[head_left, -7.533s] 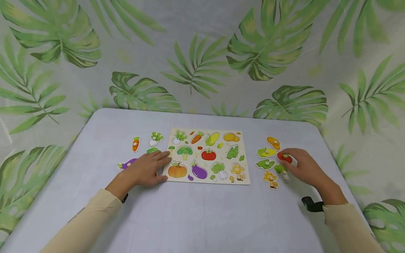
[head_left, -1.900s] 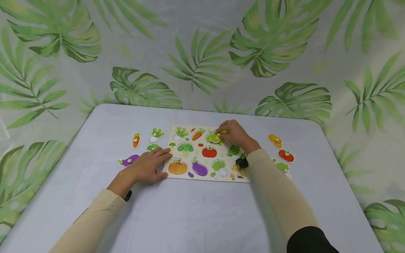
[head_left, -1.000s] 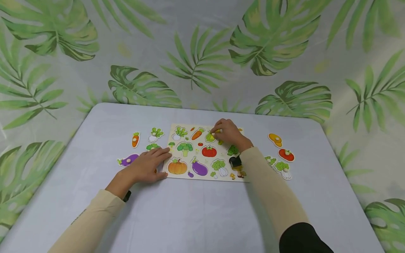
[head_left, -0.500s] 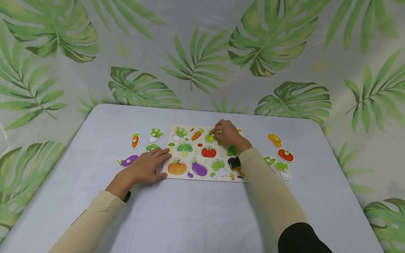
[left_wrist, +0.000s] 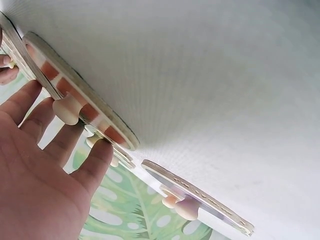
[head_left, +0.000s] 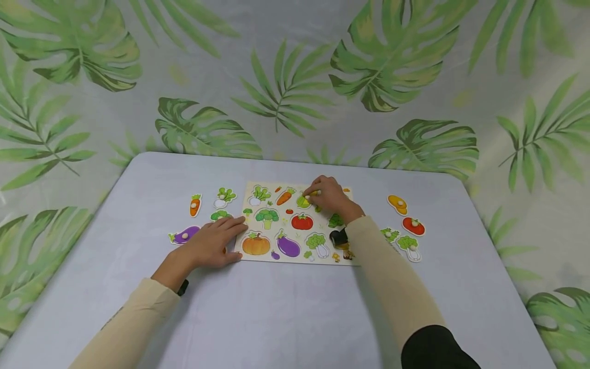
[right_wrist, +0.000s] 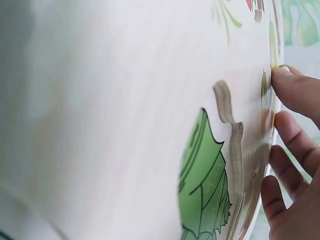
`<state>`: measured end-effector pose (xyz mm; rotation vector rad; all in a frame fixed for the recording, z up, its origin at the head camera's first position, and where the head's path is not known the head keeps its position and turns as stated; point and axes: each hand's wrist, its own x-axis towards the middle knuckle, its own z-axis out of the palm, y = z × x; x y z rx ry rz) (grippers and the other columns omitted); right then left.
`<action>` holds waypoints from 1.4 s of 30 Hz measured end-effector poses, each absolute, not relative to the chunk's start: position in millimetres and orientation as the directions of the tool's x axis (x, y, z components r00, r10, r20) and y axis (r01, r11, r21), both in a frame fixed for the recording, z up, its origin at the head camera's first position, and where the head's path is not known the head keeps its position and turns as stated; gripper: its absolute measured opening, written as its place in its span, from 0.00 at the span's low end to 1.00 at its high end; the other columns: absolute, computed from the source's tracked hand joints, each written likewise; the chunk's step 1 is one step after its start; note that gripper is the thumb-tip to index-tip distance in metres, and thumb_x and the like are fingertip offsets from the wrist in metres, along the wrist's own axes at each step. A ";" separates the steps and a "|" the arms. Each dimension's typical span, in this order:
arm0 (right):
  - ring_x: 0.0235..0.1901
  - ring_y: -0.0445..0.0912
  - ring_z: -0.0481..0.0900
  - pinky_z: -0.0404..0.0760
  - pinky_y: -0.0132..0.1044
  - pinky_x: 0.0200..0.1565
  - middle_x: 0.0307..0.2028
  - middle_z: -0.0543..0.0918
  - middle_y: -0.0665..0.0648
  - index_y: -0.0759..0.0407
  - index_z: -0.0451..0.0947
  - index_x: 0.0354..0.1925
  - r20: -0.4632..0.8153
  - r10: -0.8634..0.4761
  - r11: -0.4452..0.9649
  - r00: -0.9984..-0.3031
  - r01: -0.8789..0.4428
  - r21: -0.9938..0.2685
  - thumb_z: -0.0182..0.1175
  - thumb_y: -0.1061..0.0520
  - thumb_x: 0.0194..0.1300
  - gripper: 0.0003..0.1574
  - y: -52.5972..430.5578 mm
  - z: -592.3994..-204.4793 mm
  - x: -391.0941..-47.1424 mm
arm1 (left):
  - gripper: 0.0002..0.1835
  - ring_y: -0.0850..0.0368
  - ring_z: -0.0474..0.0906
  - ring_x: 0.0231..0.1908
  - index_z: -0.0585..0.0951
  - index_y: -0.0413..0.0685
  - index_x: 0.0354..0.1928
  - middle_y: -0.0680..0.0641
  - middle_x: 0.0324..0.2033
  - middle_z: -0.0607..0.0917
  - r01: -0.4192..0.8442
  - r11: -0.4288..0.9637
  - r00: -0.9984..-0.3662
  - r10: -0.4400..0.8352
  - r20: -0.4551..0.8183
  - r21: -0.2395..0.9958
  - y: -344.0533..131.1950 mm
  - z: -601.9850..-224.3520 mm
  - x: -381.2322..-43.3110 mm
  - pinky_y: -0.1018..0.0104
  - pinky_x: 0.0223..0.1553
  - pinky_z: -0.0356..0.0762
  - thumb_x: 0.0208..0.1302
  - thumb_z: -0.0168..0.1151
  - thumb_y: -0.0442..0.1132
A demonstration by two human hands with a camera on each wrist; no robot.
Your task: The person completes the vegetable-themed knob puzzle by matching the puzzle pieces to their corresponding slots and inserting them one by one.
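Observation:
A wooden vegetable puzzle board (head_left: 276,259) lies in the middle of the table. My right hand (head_left: 329,196) is over its top row and pinches the knob of the corn piece (head_left: 303,202), which lies over the board's corn picture. The other fingers of that hand (right_wrist: 300,165) rest along the board in the right wrist view. My left hand (head_left: 214,243) rests at the board's left edge, fingers spread and fairly straight, touching it. In the left wrist view its fingertips lie by a knobbed orange striped piece (left_wrist: 102,120), mostly hidden under the hand in the head view.
Left of the board lie a carrot piece (head_left: 195,206), a radish piece (head_left: 224,197), a broccoli piece (head_left: 220,215) and an eggplant piece (head_left: 185,235). On the right are a potato piece (head_left: 397,203), a tomato piece (head_left: 414,226) and a bok choy piece (head_left: 409,248); the right sleeve partly covers others.
My right hand has gone from the tomato piece at the right to the board, bringing the corn piece. Over the last second it has barely moved. My left hand stays at the board's edge.

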<state>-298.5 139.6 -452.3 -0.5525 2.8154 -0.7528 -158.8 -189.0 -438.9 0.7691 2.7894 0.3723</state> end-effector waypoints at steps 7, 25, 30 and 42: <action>0.60 0.57 0.68 0.69 0.52 0.64 0.57 0.75 0.60 0.52 0.86 0.51 -0.089 -0.393 0.799 -0.915 -0.292 -0.526 0.61 0.54 0.69 0.15 142.4 -452.6 -297.4 | 0.38 0.37 0.58 0.74 0.67 0.49 0.72 0.45 0.75 0.64 0.467 0.830 -0.837 0.526 -0.150 0.306 -187.0 -441.1 -159.3 0.32 0.68 0.62 0.62 0.65 0.52; 0.69 0.59 0.62 0.61 0.56 0.72 0.60 0.77 0.59 0.54 0.81 0.58 -0.036 -0.421 0.796 -0.906 -0.350 -0.495 0.61 0.54 0.69 0.21 151.7 -424.9 -293.2 | 0.37 0.38 0.58 0.74 0.67 0.49 0.72 0.44 0.75 0.64 0.466 0.829 -0.838 0.525 -0.146 0.310 -188.5 -442.2 -159.5 0.32 0.69 0.61 0.62 0.65 0.51; 0.69 0.61 0.62 0.58 0.59 0.73 0.61 0.76 0.63 0.58 0.80 0.58 0.004 -0.457 0.760 -0.889 -0.393 -0.518 0.60 0.56 0.69 0.21 165.9 -405.4 -285.1 | 0.38 0.38 0.58 0.74 0.68 0.48 0.72 0.44 0.75 0.64 0.457 0.832 -0.842 0.519 -0.146 0.315 -188.6 -442.5 -159.9 0.32 0.69 0.61 0.62 0.65 0.52; 0.69 0.63 0.63 0.58 0.63 0.71 0.61 0.76 0.65 0.60 0.81 0.56 0.059 -0.438 0.782 -0.897 -0.413 -0.467 0.63 0.59 0.67 0.20 210.6 -382.6 -273.8 | 0.38 0.39 0.58 0.74 0.68 0.49 0.72 0.45 0.75 0.64 0.454 0.832 -0.844 0.516 -0.143 0.319 -189.5 -442.8 -160.0 0.32 0.69 0.61 0.61 0.66 0.51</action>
